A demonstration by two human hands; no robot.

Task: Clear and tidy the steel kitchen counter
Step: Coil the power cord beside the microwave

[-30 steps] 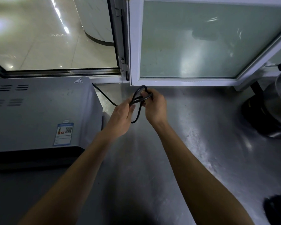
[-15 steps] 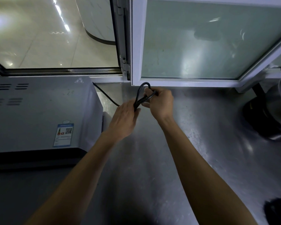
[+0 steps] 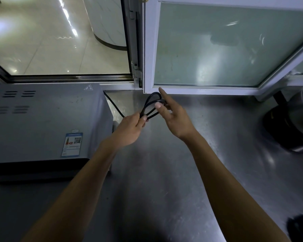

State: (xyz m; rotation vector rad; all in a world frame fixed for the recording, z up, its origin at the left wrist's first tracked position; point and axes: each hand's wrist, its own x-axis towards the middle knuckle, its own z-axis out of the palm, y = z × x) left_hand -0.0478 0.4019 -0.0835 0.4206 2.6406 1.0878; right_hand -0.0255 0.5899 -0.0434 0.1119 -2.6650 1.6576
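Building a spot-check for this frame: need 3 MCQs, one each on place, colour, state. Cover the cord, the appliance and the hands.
1. Where does the grey appliance stand on the counter?
A. left of the hands
B. right of the hands
C. under the frosted pane

2. What colour is the cord?
A. white
B. black
C. red

3. How is the cord held?
A. lying loose on the counter
B. left hand only
C. looped, in the grip of both hands

Answers:
1 A: its vented top fills the left side.
2 B: the loops read black against the steel.
3 C: the left hand pinches the loops' near end and the right hand holds the far end.
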